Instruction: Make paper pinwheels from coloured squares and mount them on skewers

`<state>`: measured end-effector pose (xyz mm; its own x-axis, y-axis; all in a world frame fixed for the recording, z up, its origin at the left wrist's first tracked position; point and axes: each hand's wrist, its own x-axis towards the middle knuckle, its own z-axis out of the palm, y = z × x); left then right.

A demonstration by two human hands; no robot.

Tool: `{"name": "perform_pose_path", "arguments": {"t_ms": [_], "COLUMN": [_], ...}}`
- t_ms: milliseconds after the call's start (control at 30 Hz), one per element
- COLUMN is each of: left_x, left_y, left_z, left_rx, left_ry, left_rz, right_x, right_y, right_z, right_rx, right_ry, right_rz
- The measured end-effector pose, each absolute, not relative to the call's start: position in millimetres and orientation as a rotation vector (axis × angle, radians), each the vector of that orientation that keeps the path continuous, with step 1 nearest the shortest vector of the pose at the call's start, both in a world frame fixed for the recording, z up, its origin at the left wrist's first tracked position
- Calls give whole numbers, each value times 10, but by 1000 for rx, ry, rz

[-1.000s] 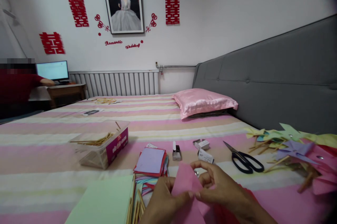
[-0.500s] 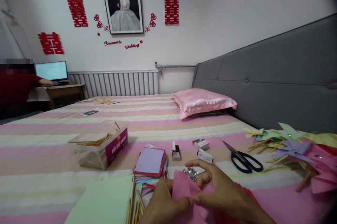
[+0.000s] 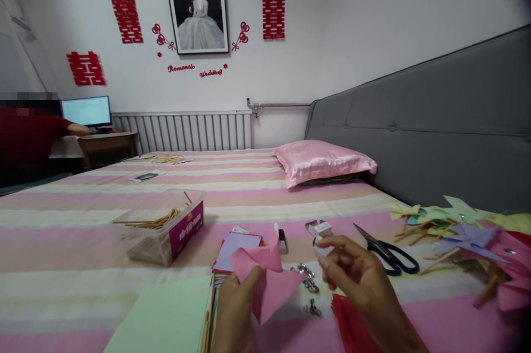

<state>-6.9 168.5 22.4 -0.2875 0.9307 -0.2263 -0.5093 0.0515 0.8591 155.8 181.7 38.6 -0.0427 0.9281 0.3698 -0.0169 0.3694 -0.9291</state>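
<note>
My left hand (image 3: 238, 300) is closed, pinching a pink paper pinwheel (image 3: 271, 281) whose corners are folded in toward its middle. My right hand (image 3: 359, 281) is off the paper, fingers loosely bent and apart, with nothing visible in them. It hovers right of a small pile of shiny metal fasteners (image 3: 307, 276), its fingertips in front of a small white box (image 3: 319, 247). A second small cluster of fasteners (image 3: 313, 307) lies nearer me. Red paper (image 3: 350, 322) lies under my right wrist. The pinwheel partly covers a stack of coloured paper squares (image 3: 234, 250).
Black-handled scissors (image 3: 385, 250) lie right of my right hand, beside a pile of finished pinwheels (image 3: 468, 237). A clear plastic box (image 3: 153, 250) of sticks stands left, behind green paper sheets (image 3: 166, 309). Farther off are a pink pillow (image 3: 323, 162) and a person in a red sleeve (image 3: 33, 134) at a monitor.
My right hand has let go of the pink paper and moved right. My left hand has lifted the paper up and left, so the metal fasteners now show more fully.
</note>
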Motion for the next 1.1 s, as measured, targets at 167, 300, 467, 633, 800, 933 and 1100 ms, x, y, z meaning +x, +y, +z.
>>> {"name": "perform_pose_path", "arguments": {"t_ms": [167,300,467,633,800,933,1100], "left_x": [-48,-48,3,55,52,36,64], "left_y": [1641,1645,1622,1595,1642,1675,1671], "left_z": [326,277,315,344,220,128,155], "left_rx": [489,447,437,486,602,734,767], "left_ry": [1020,921,933,960,1068,1184,1211], "left_rz": [1591,1518,1513,1552,1566,1607,1612], "right_x": [1420,1377,1352,1293,1243,1227,1209], "right_y": [1718,1698,1710,1728,1747,1774,1781], "right_z": [339,338,316,288,259,213,193], "right_rx": [-900,-938,-934,-943,-960,-997,-1005], "right_ry": [-1773,-1866,-1860,-1739,-1496,-1420,-1338], "right_rz": [1094,1047,955,1022,1166,1196,1179]}}
